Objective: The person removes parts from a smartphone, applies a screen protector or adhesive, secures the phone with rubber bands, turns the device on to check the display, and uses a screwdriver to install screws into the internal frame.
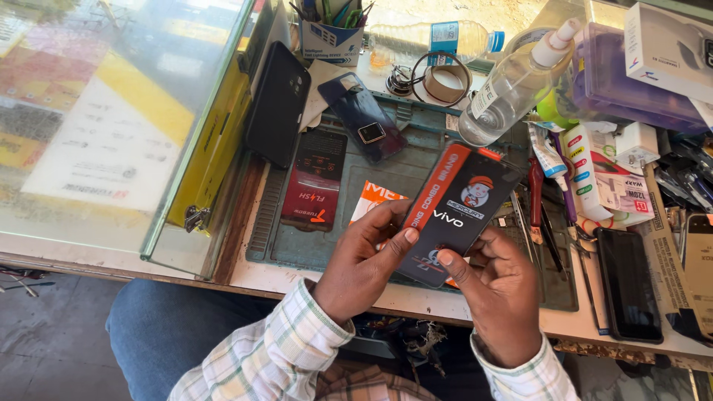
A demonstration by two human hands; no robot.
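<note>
Hands meet over the bench's near edge: left hand (362,263) pinches the black-and-orange flat packet (454,212) along its side, right hand (499,289) cradles its lower end, tilting the printed face up for reading above the green mat (416,174).

Orange card (375,199) mostly hidden behind black pack (457,212).

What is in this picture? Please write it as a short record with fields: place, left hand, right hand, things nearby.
place: cluttered workbench with a green mat
left hand: grips the left edge of a flat black and orange packet, thumb on its front
right hand: holds the packet's lower right, thumb on its bottom edge
things nearby: clear spray bottle, dark blue phone back cover, roll of tape, black phone at the right
</note>
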